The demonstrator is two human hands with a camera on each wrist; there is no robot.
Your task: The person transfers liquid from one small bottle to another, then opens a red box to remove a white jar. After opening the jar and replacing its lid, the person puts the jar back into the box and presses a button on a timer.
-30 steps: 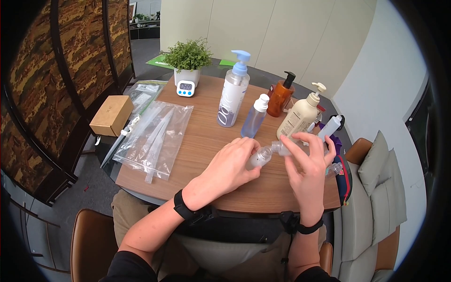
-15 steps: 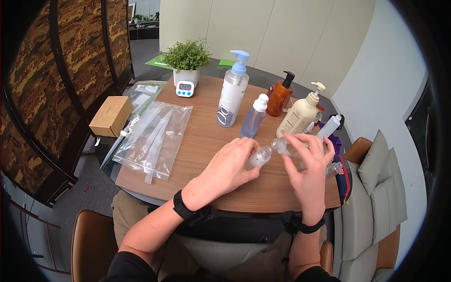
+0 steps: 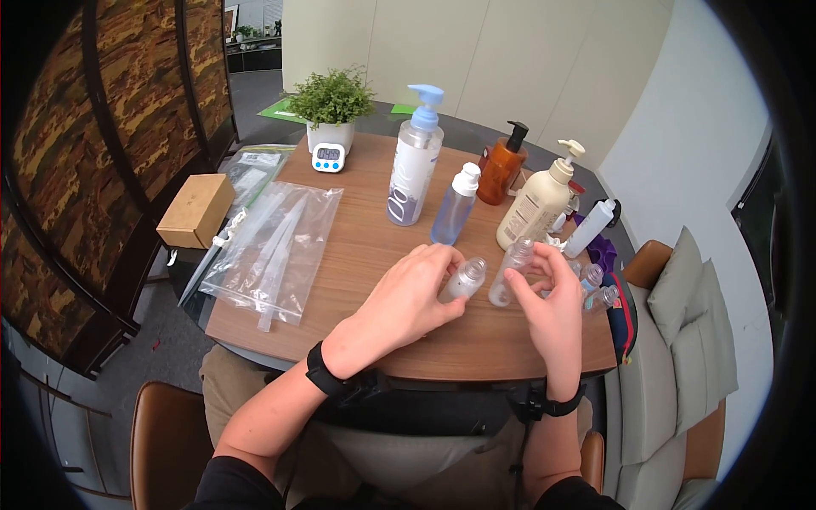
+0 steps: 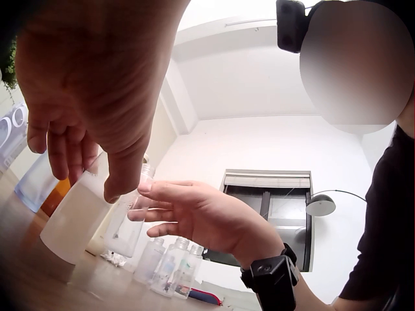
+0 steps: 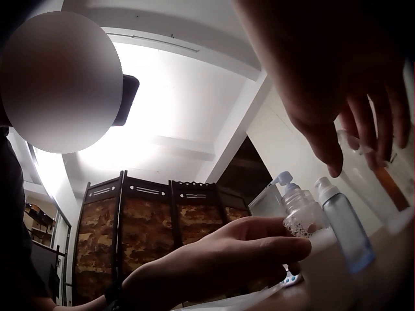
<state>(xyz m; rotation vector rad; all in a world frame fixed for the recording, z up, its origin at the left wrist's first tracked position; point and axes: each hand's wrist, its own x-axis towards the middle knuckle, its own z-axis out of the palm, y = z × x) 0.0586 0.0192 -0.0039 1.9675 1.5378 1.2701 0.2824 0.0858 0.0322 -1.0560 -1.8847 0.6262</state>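
Between thumb and fingers, my left hand (image 3: 399, 295) grips a small open bottle (image 3: 467, 280) with whitish contents, leaning slightly right. My right hand (image 3: 551, 310) holds a second clear, capless bottle (image 3: 501, 291) by its upper part, thumb on the near side; it stands nearly upright, mouth up, just right of the first, with a gap between them. In the left wrist view, the whitish bottle (image 4: 76, 210) is under my left hand (image 4: 97, 84), and my right fingertips touch the clear bottle (image 4: 123, 232).
Behind the hands stand a blue spray bottle (image 3: 453, 206), a tall pump bottle (image 3: 414, 170), an amber pump bottle (image 3: 501, 170) and a cream one (image 3: 534, 208). Several small clear bottles (image 3: 600, 298) are at the right. Plastic bags (image 3: 276, 246) and a cardboard box (image 3: 196, 211) lie left.
The clear bottle in my right hand has turned from lying sideways, mouth near the left bottle's, to nearly upright. My left hand still holds its bottle. The head view has shifted slightly.
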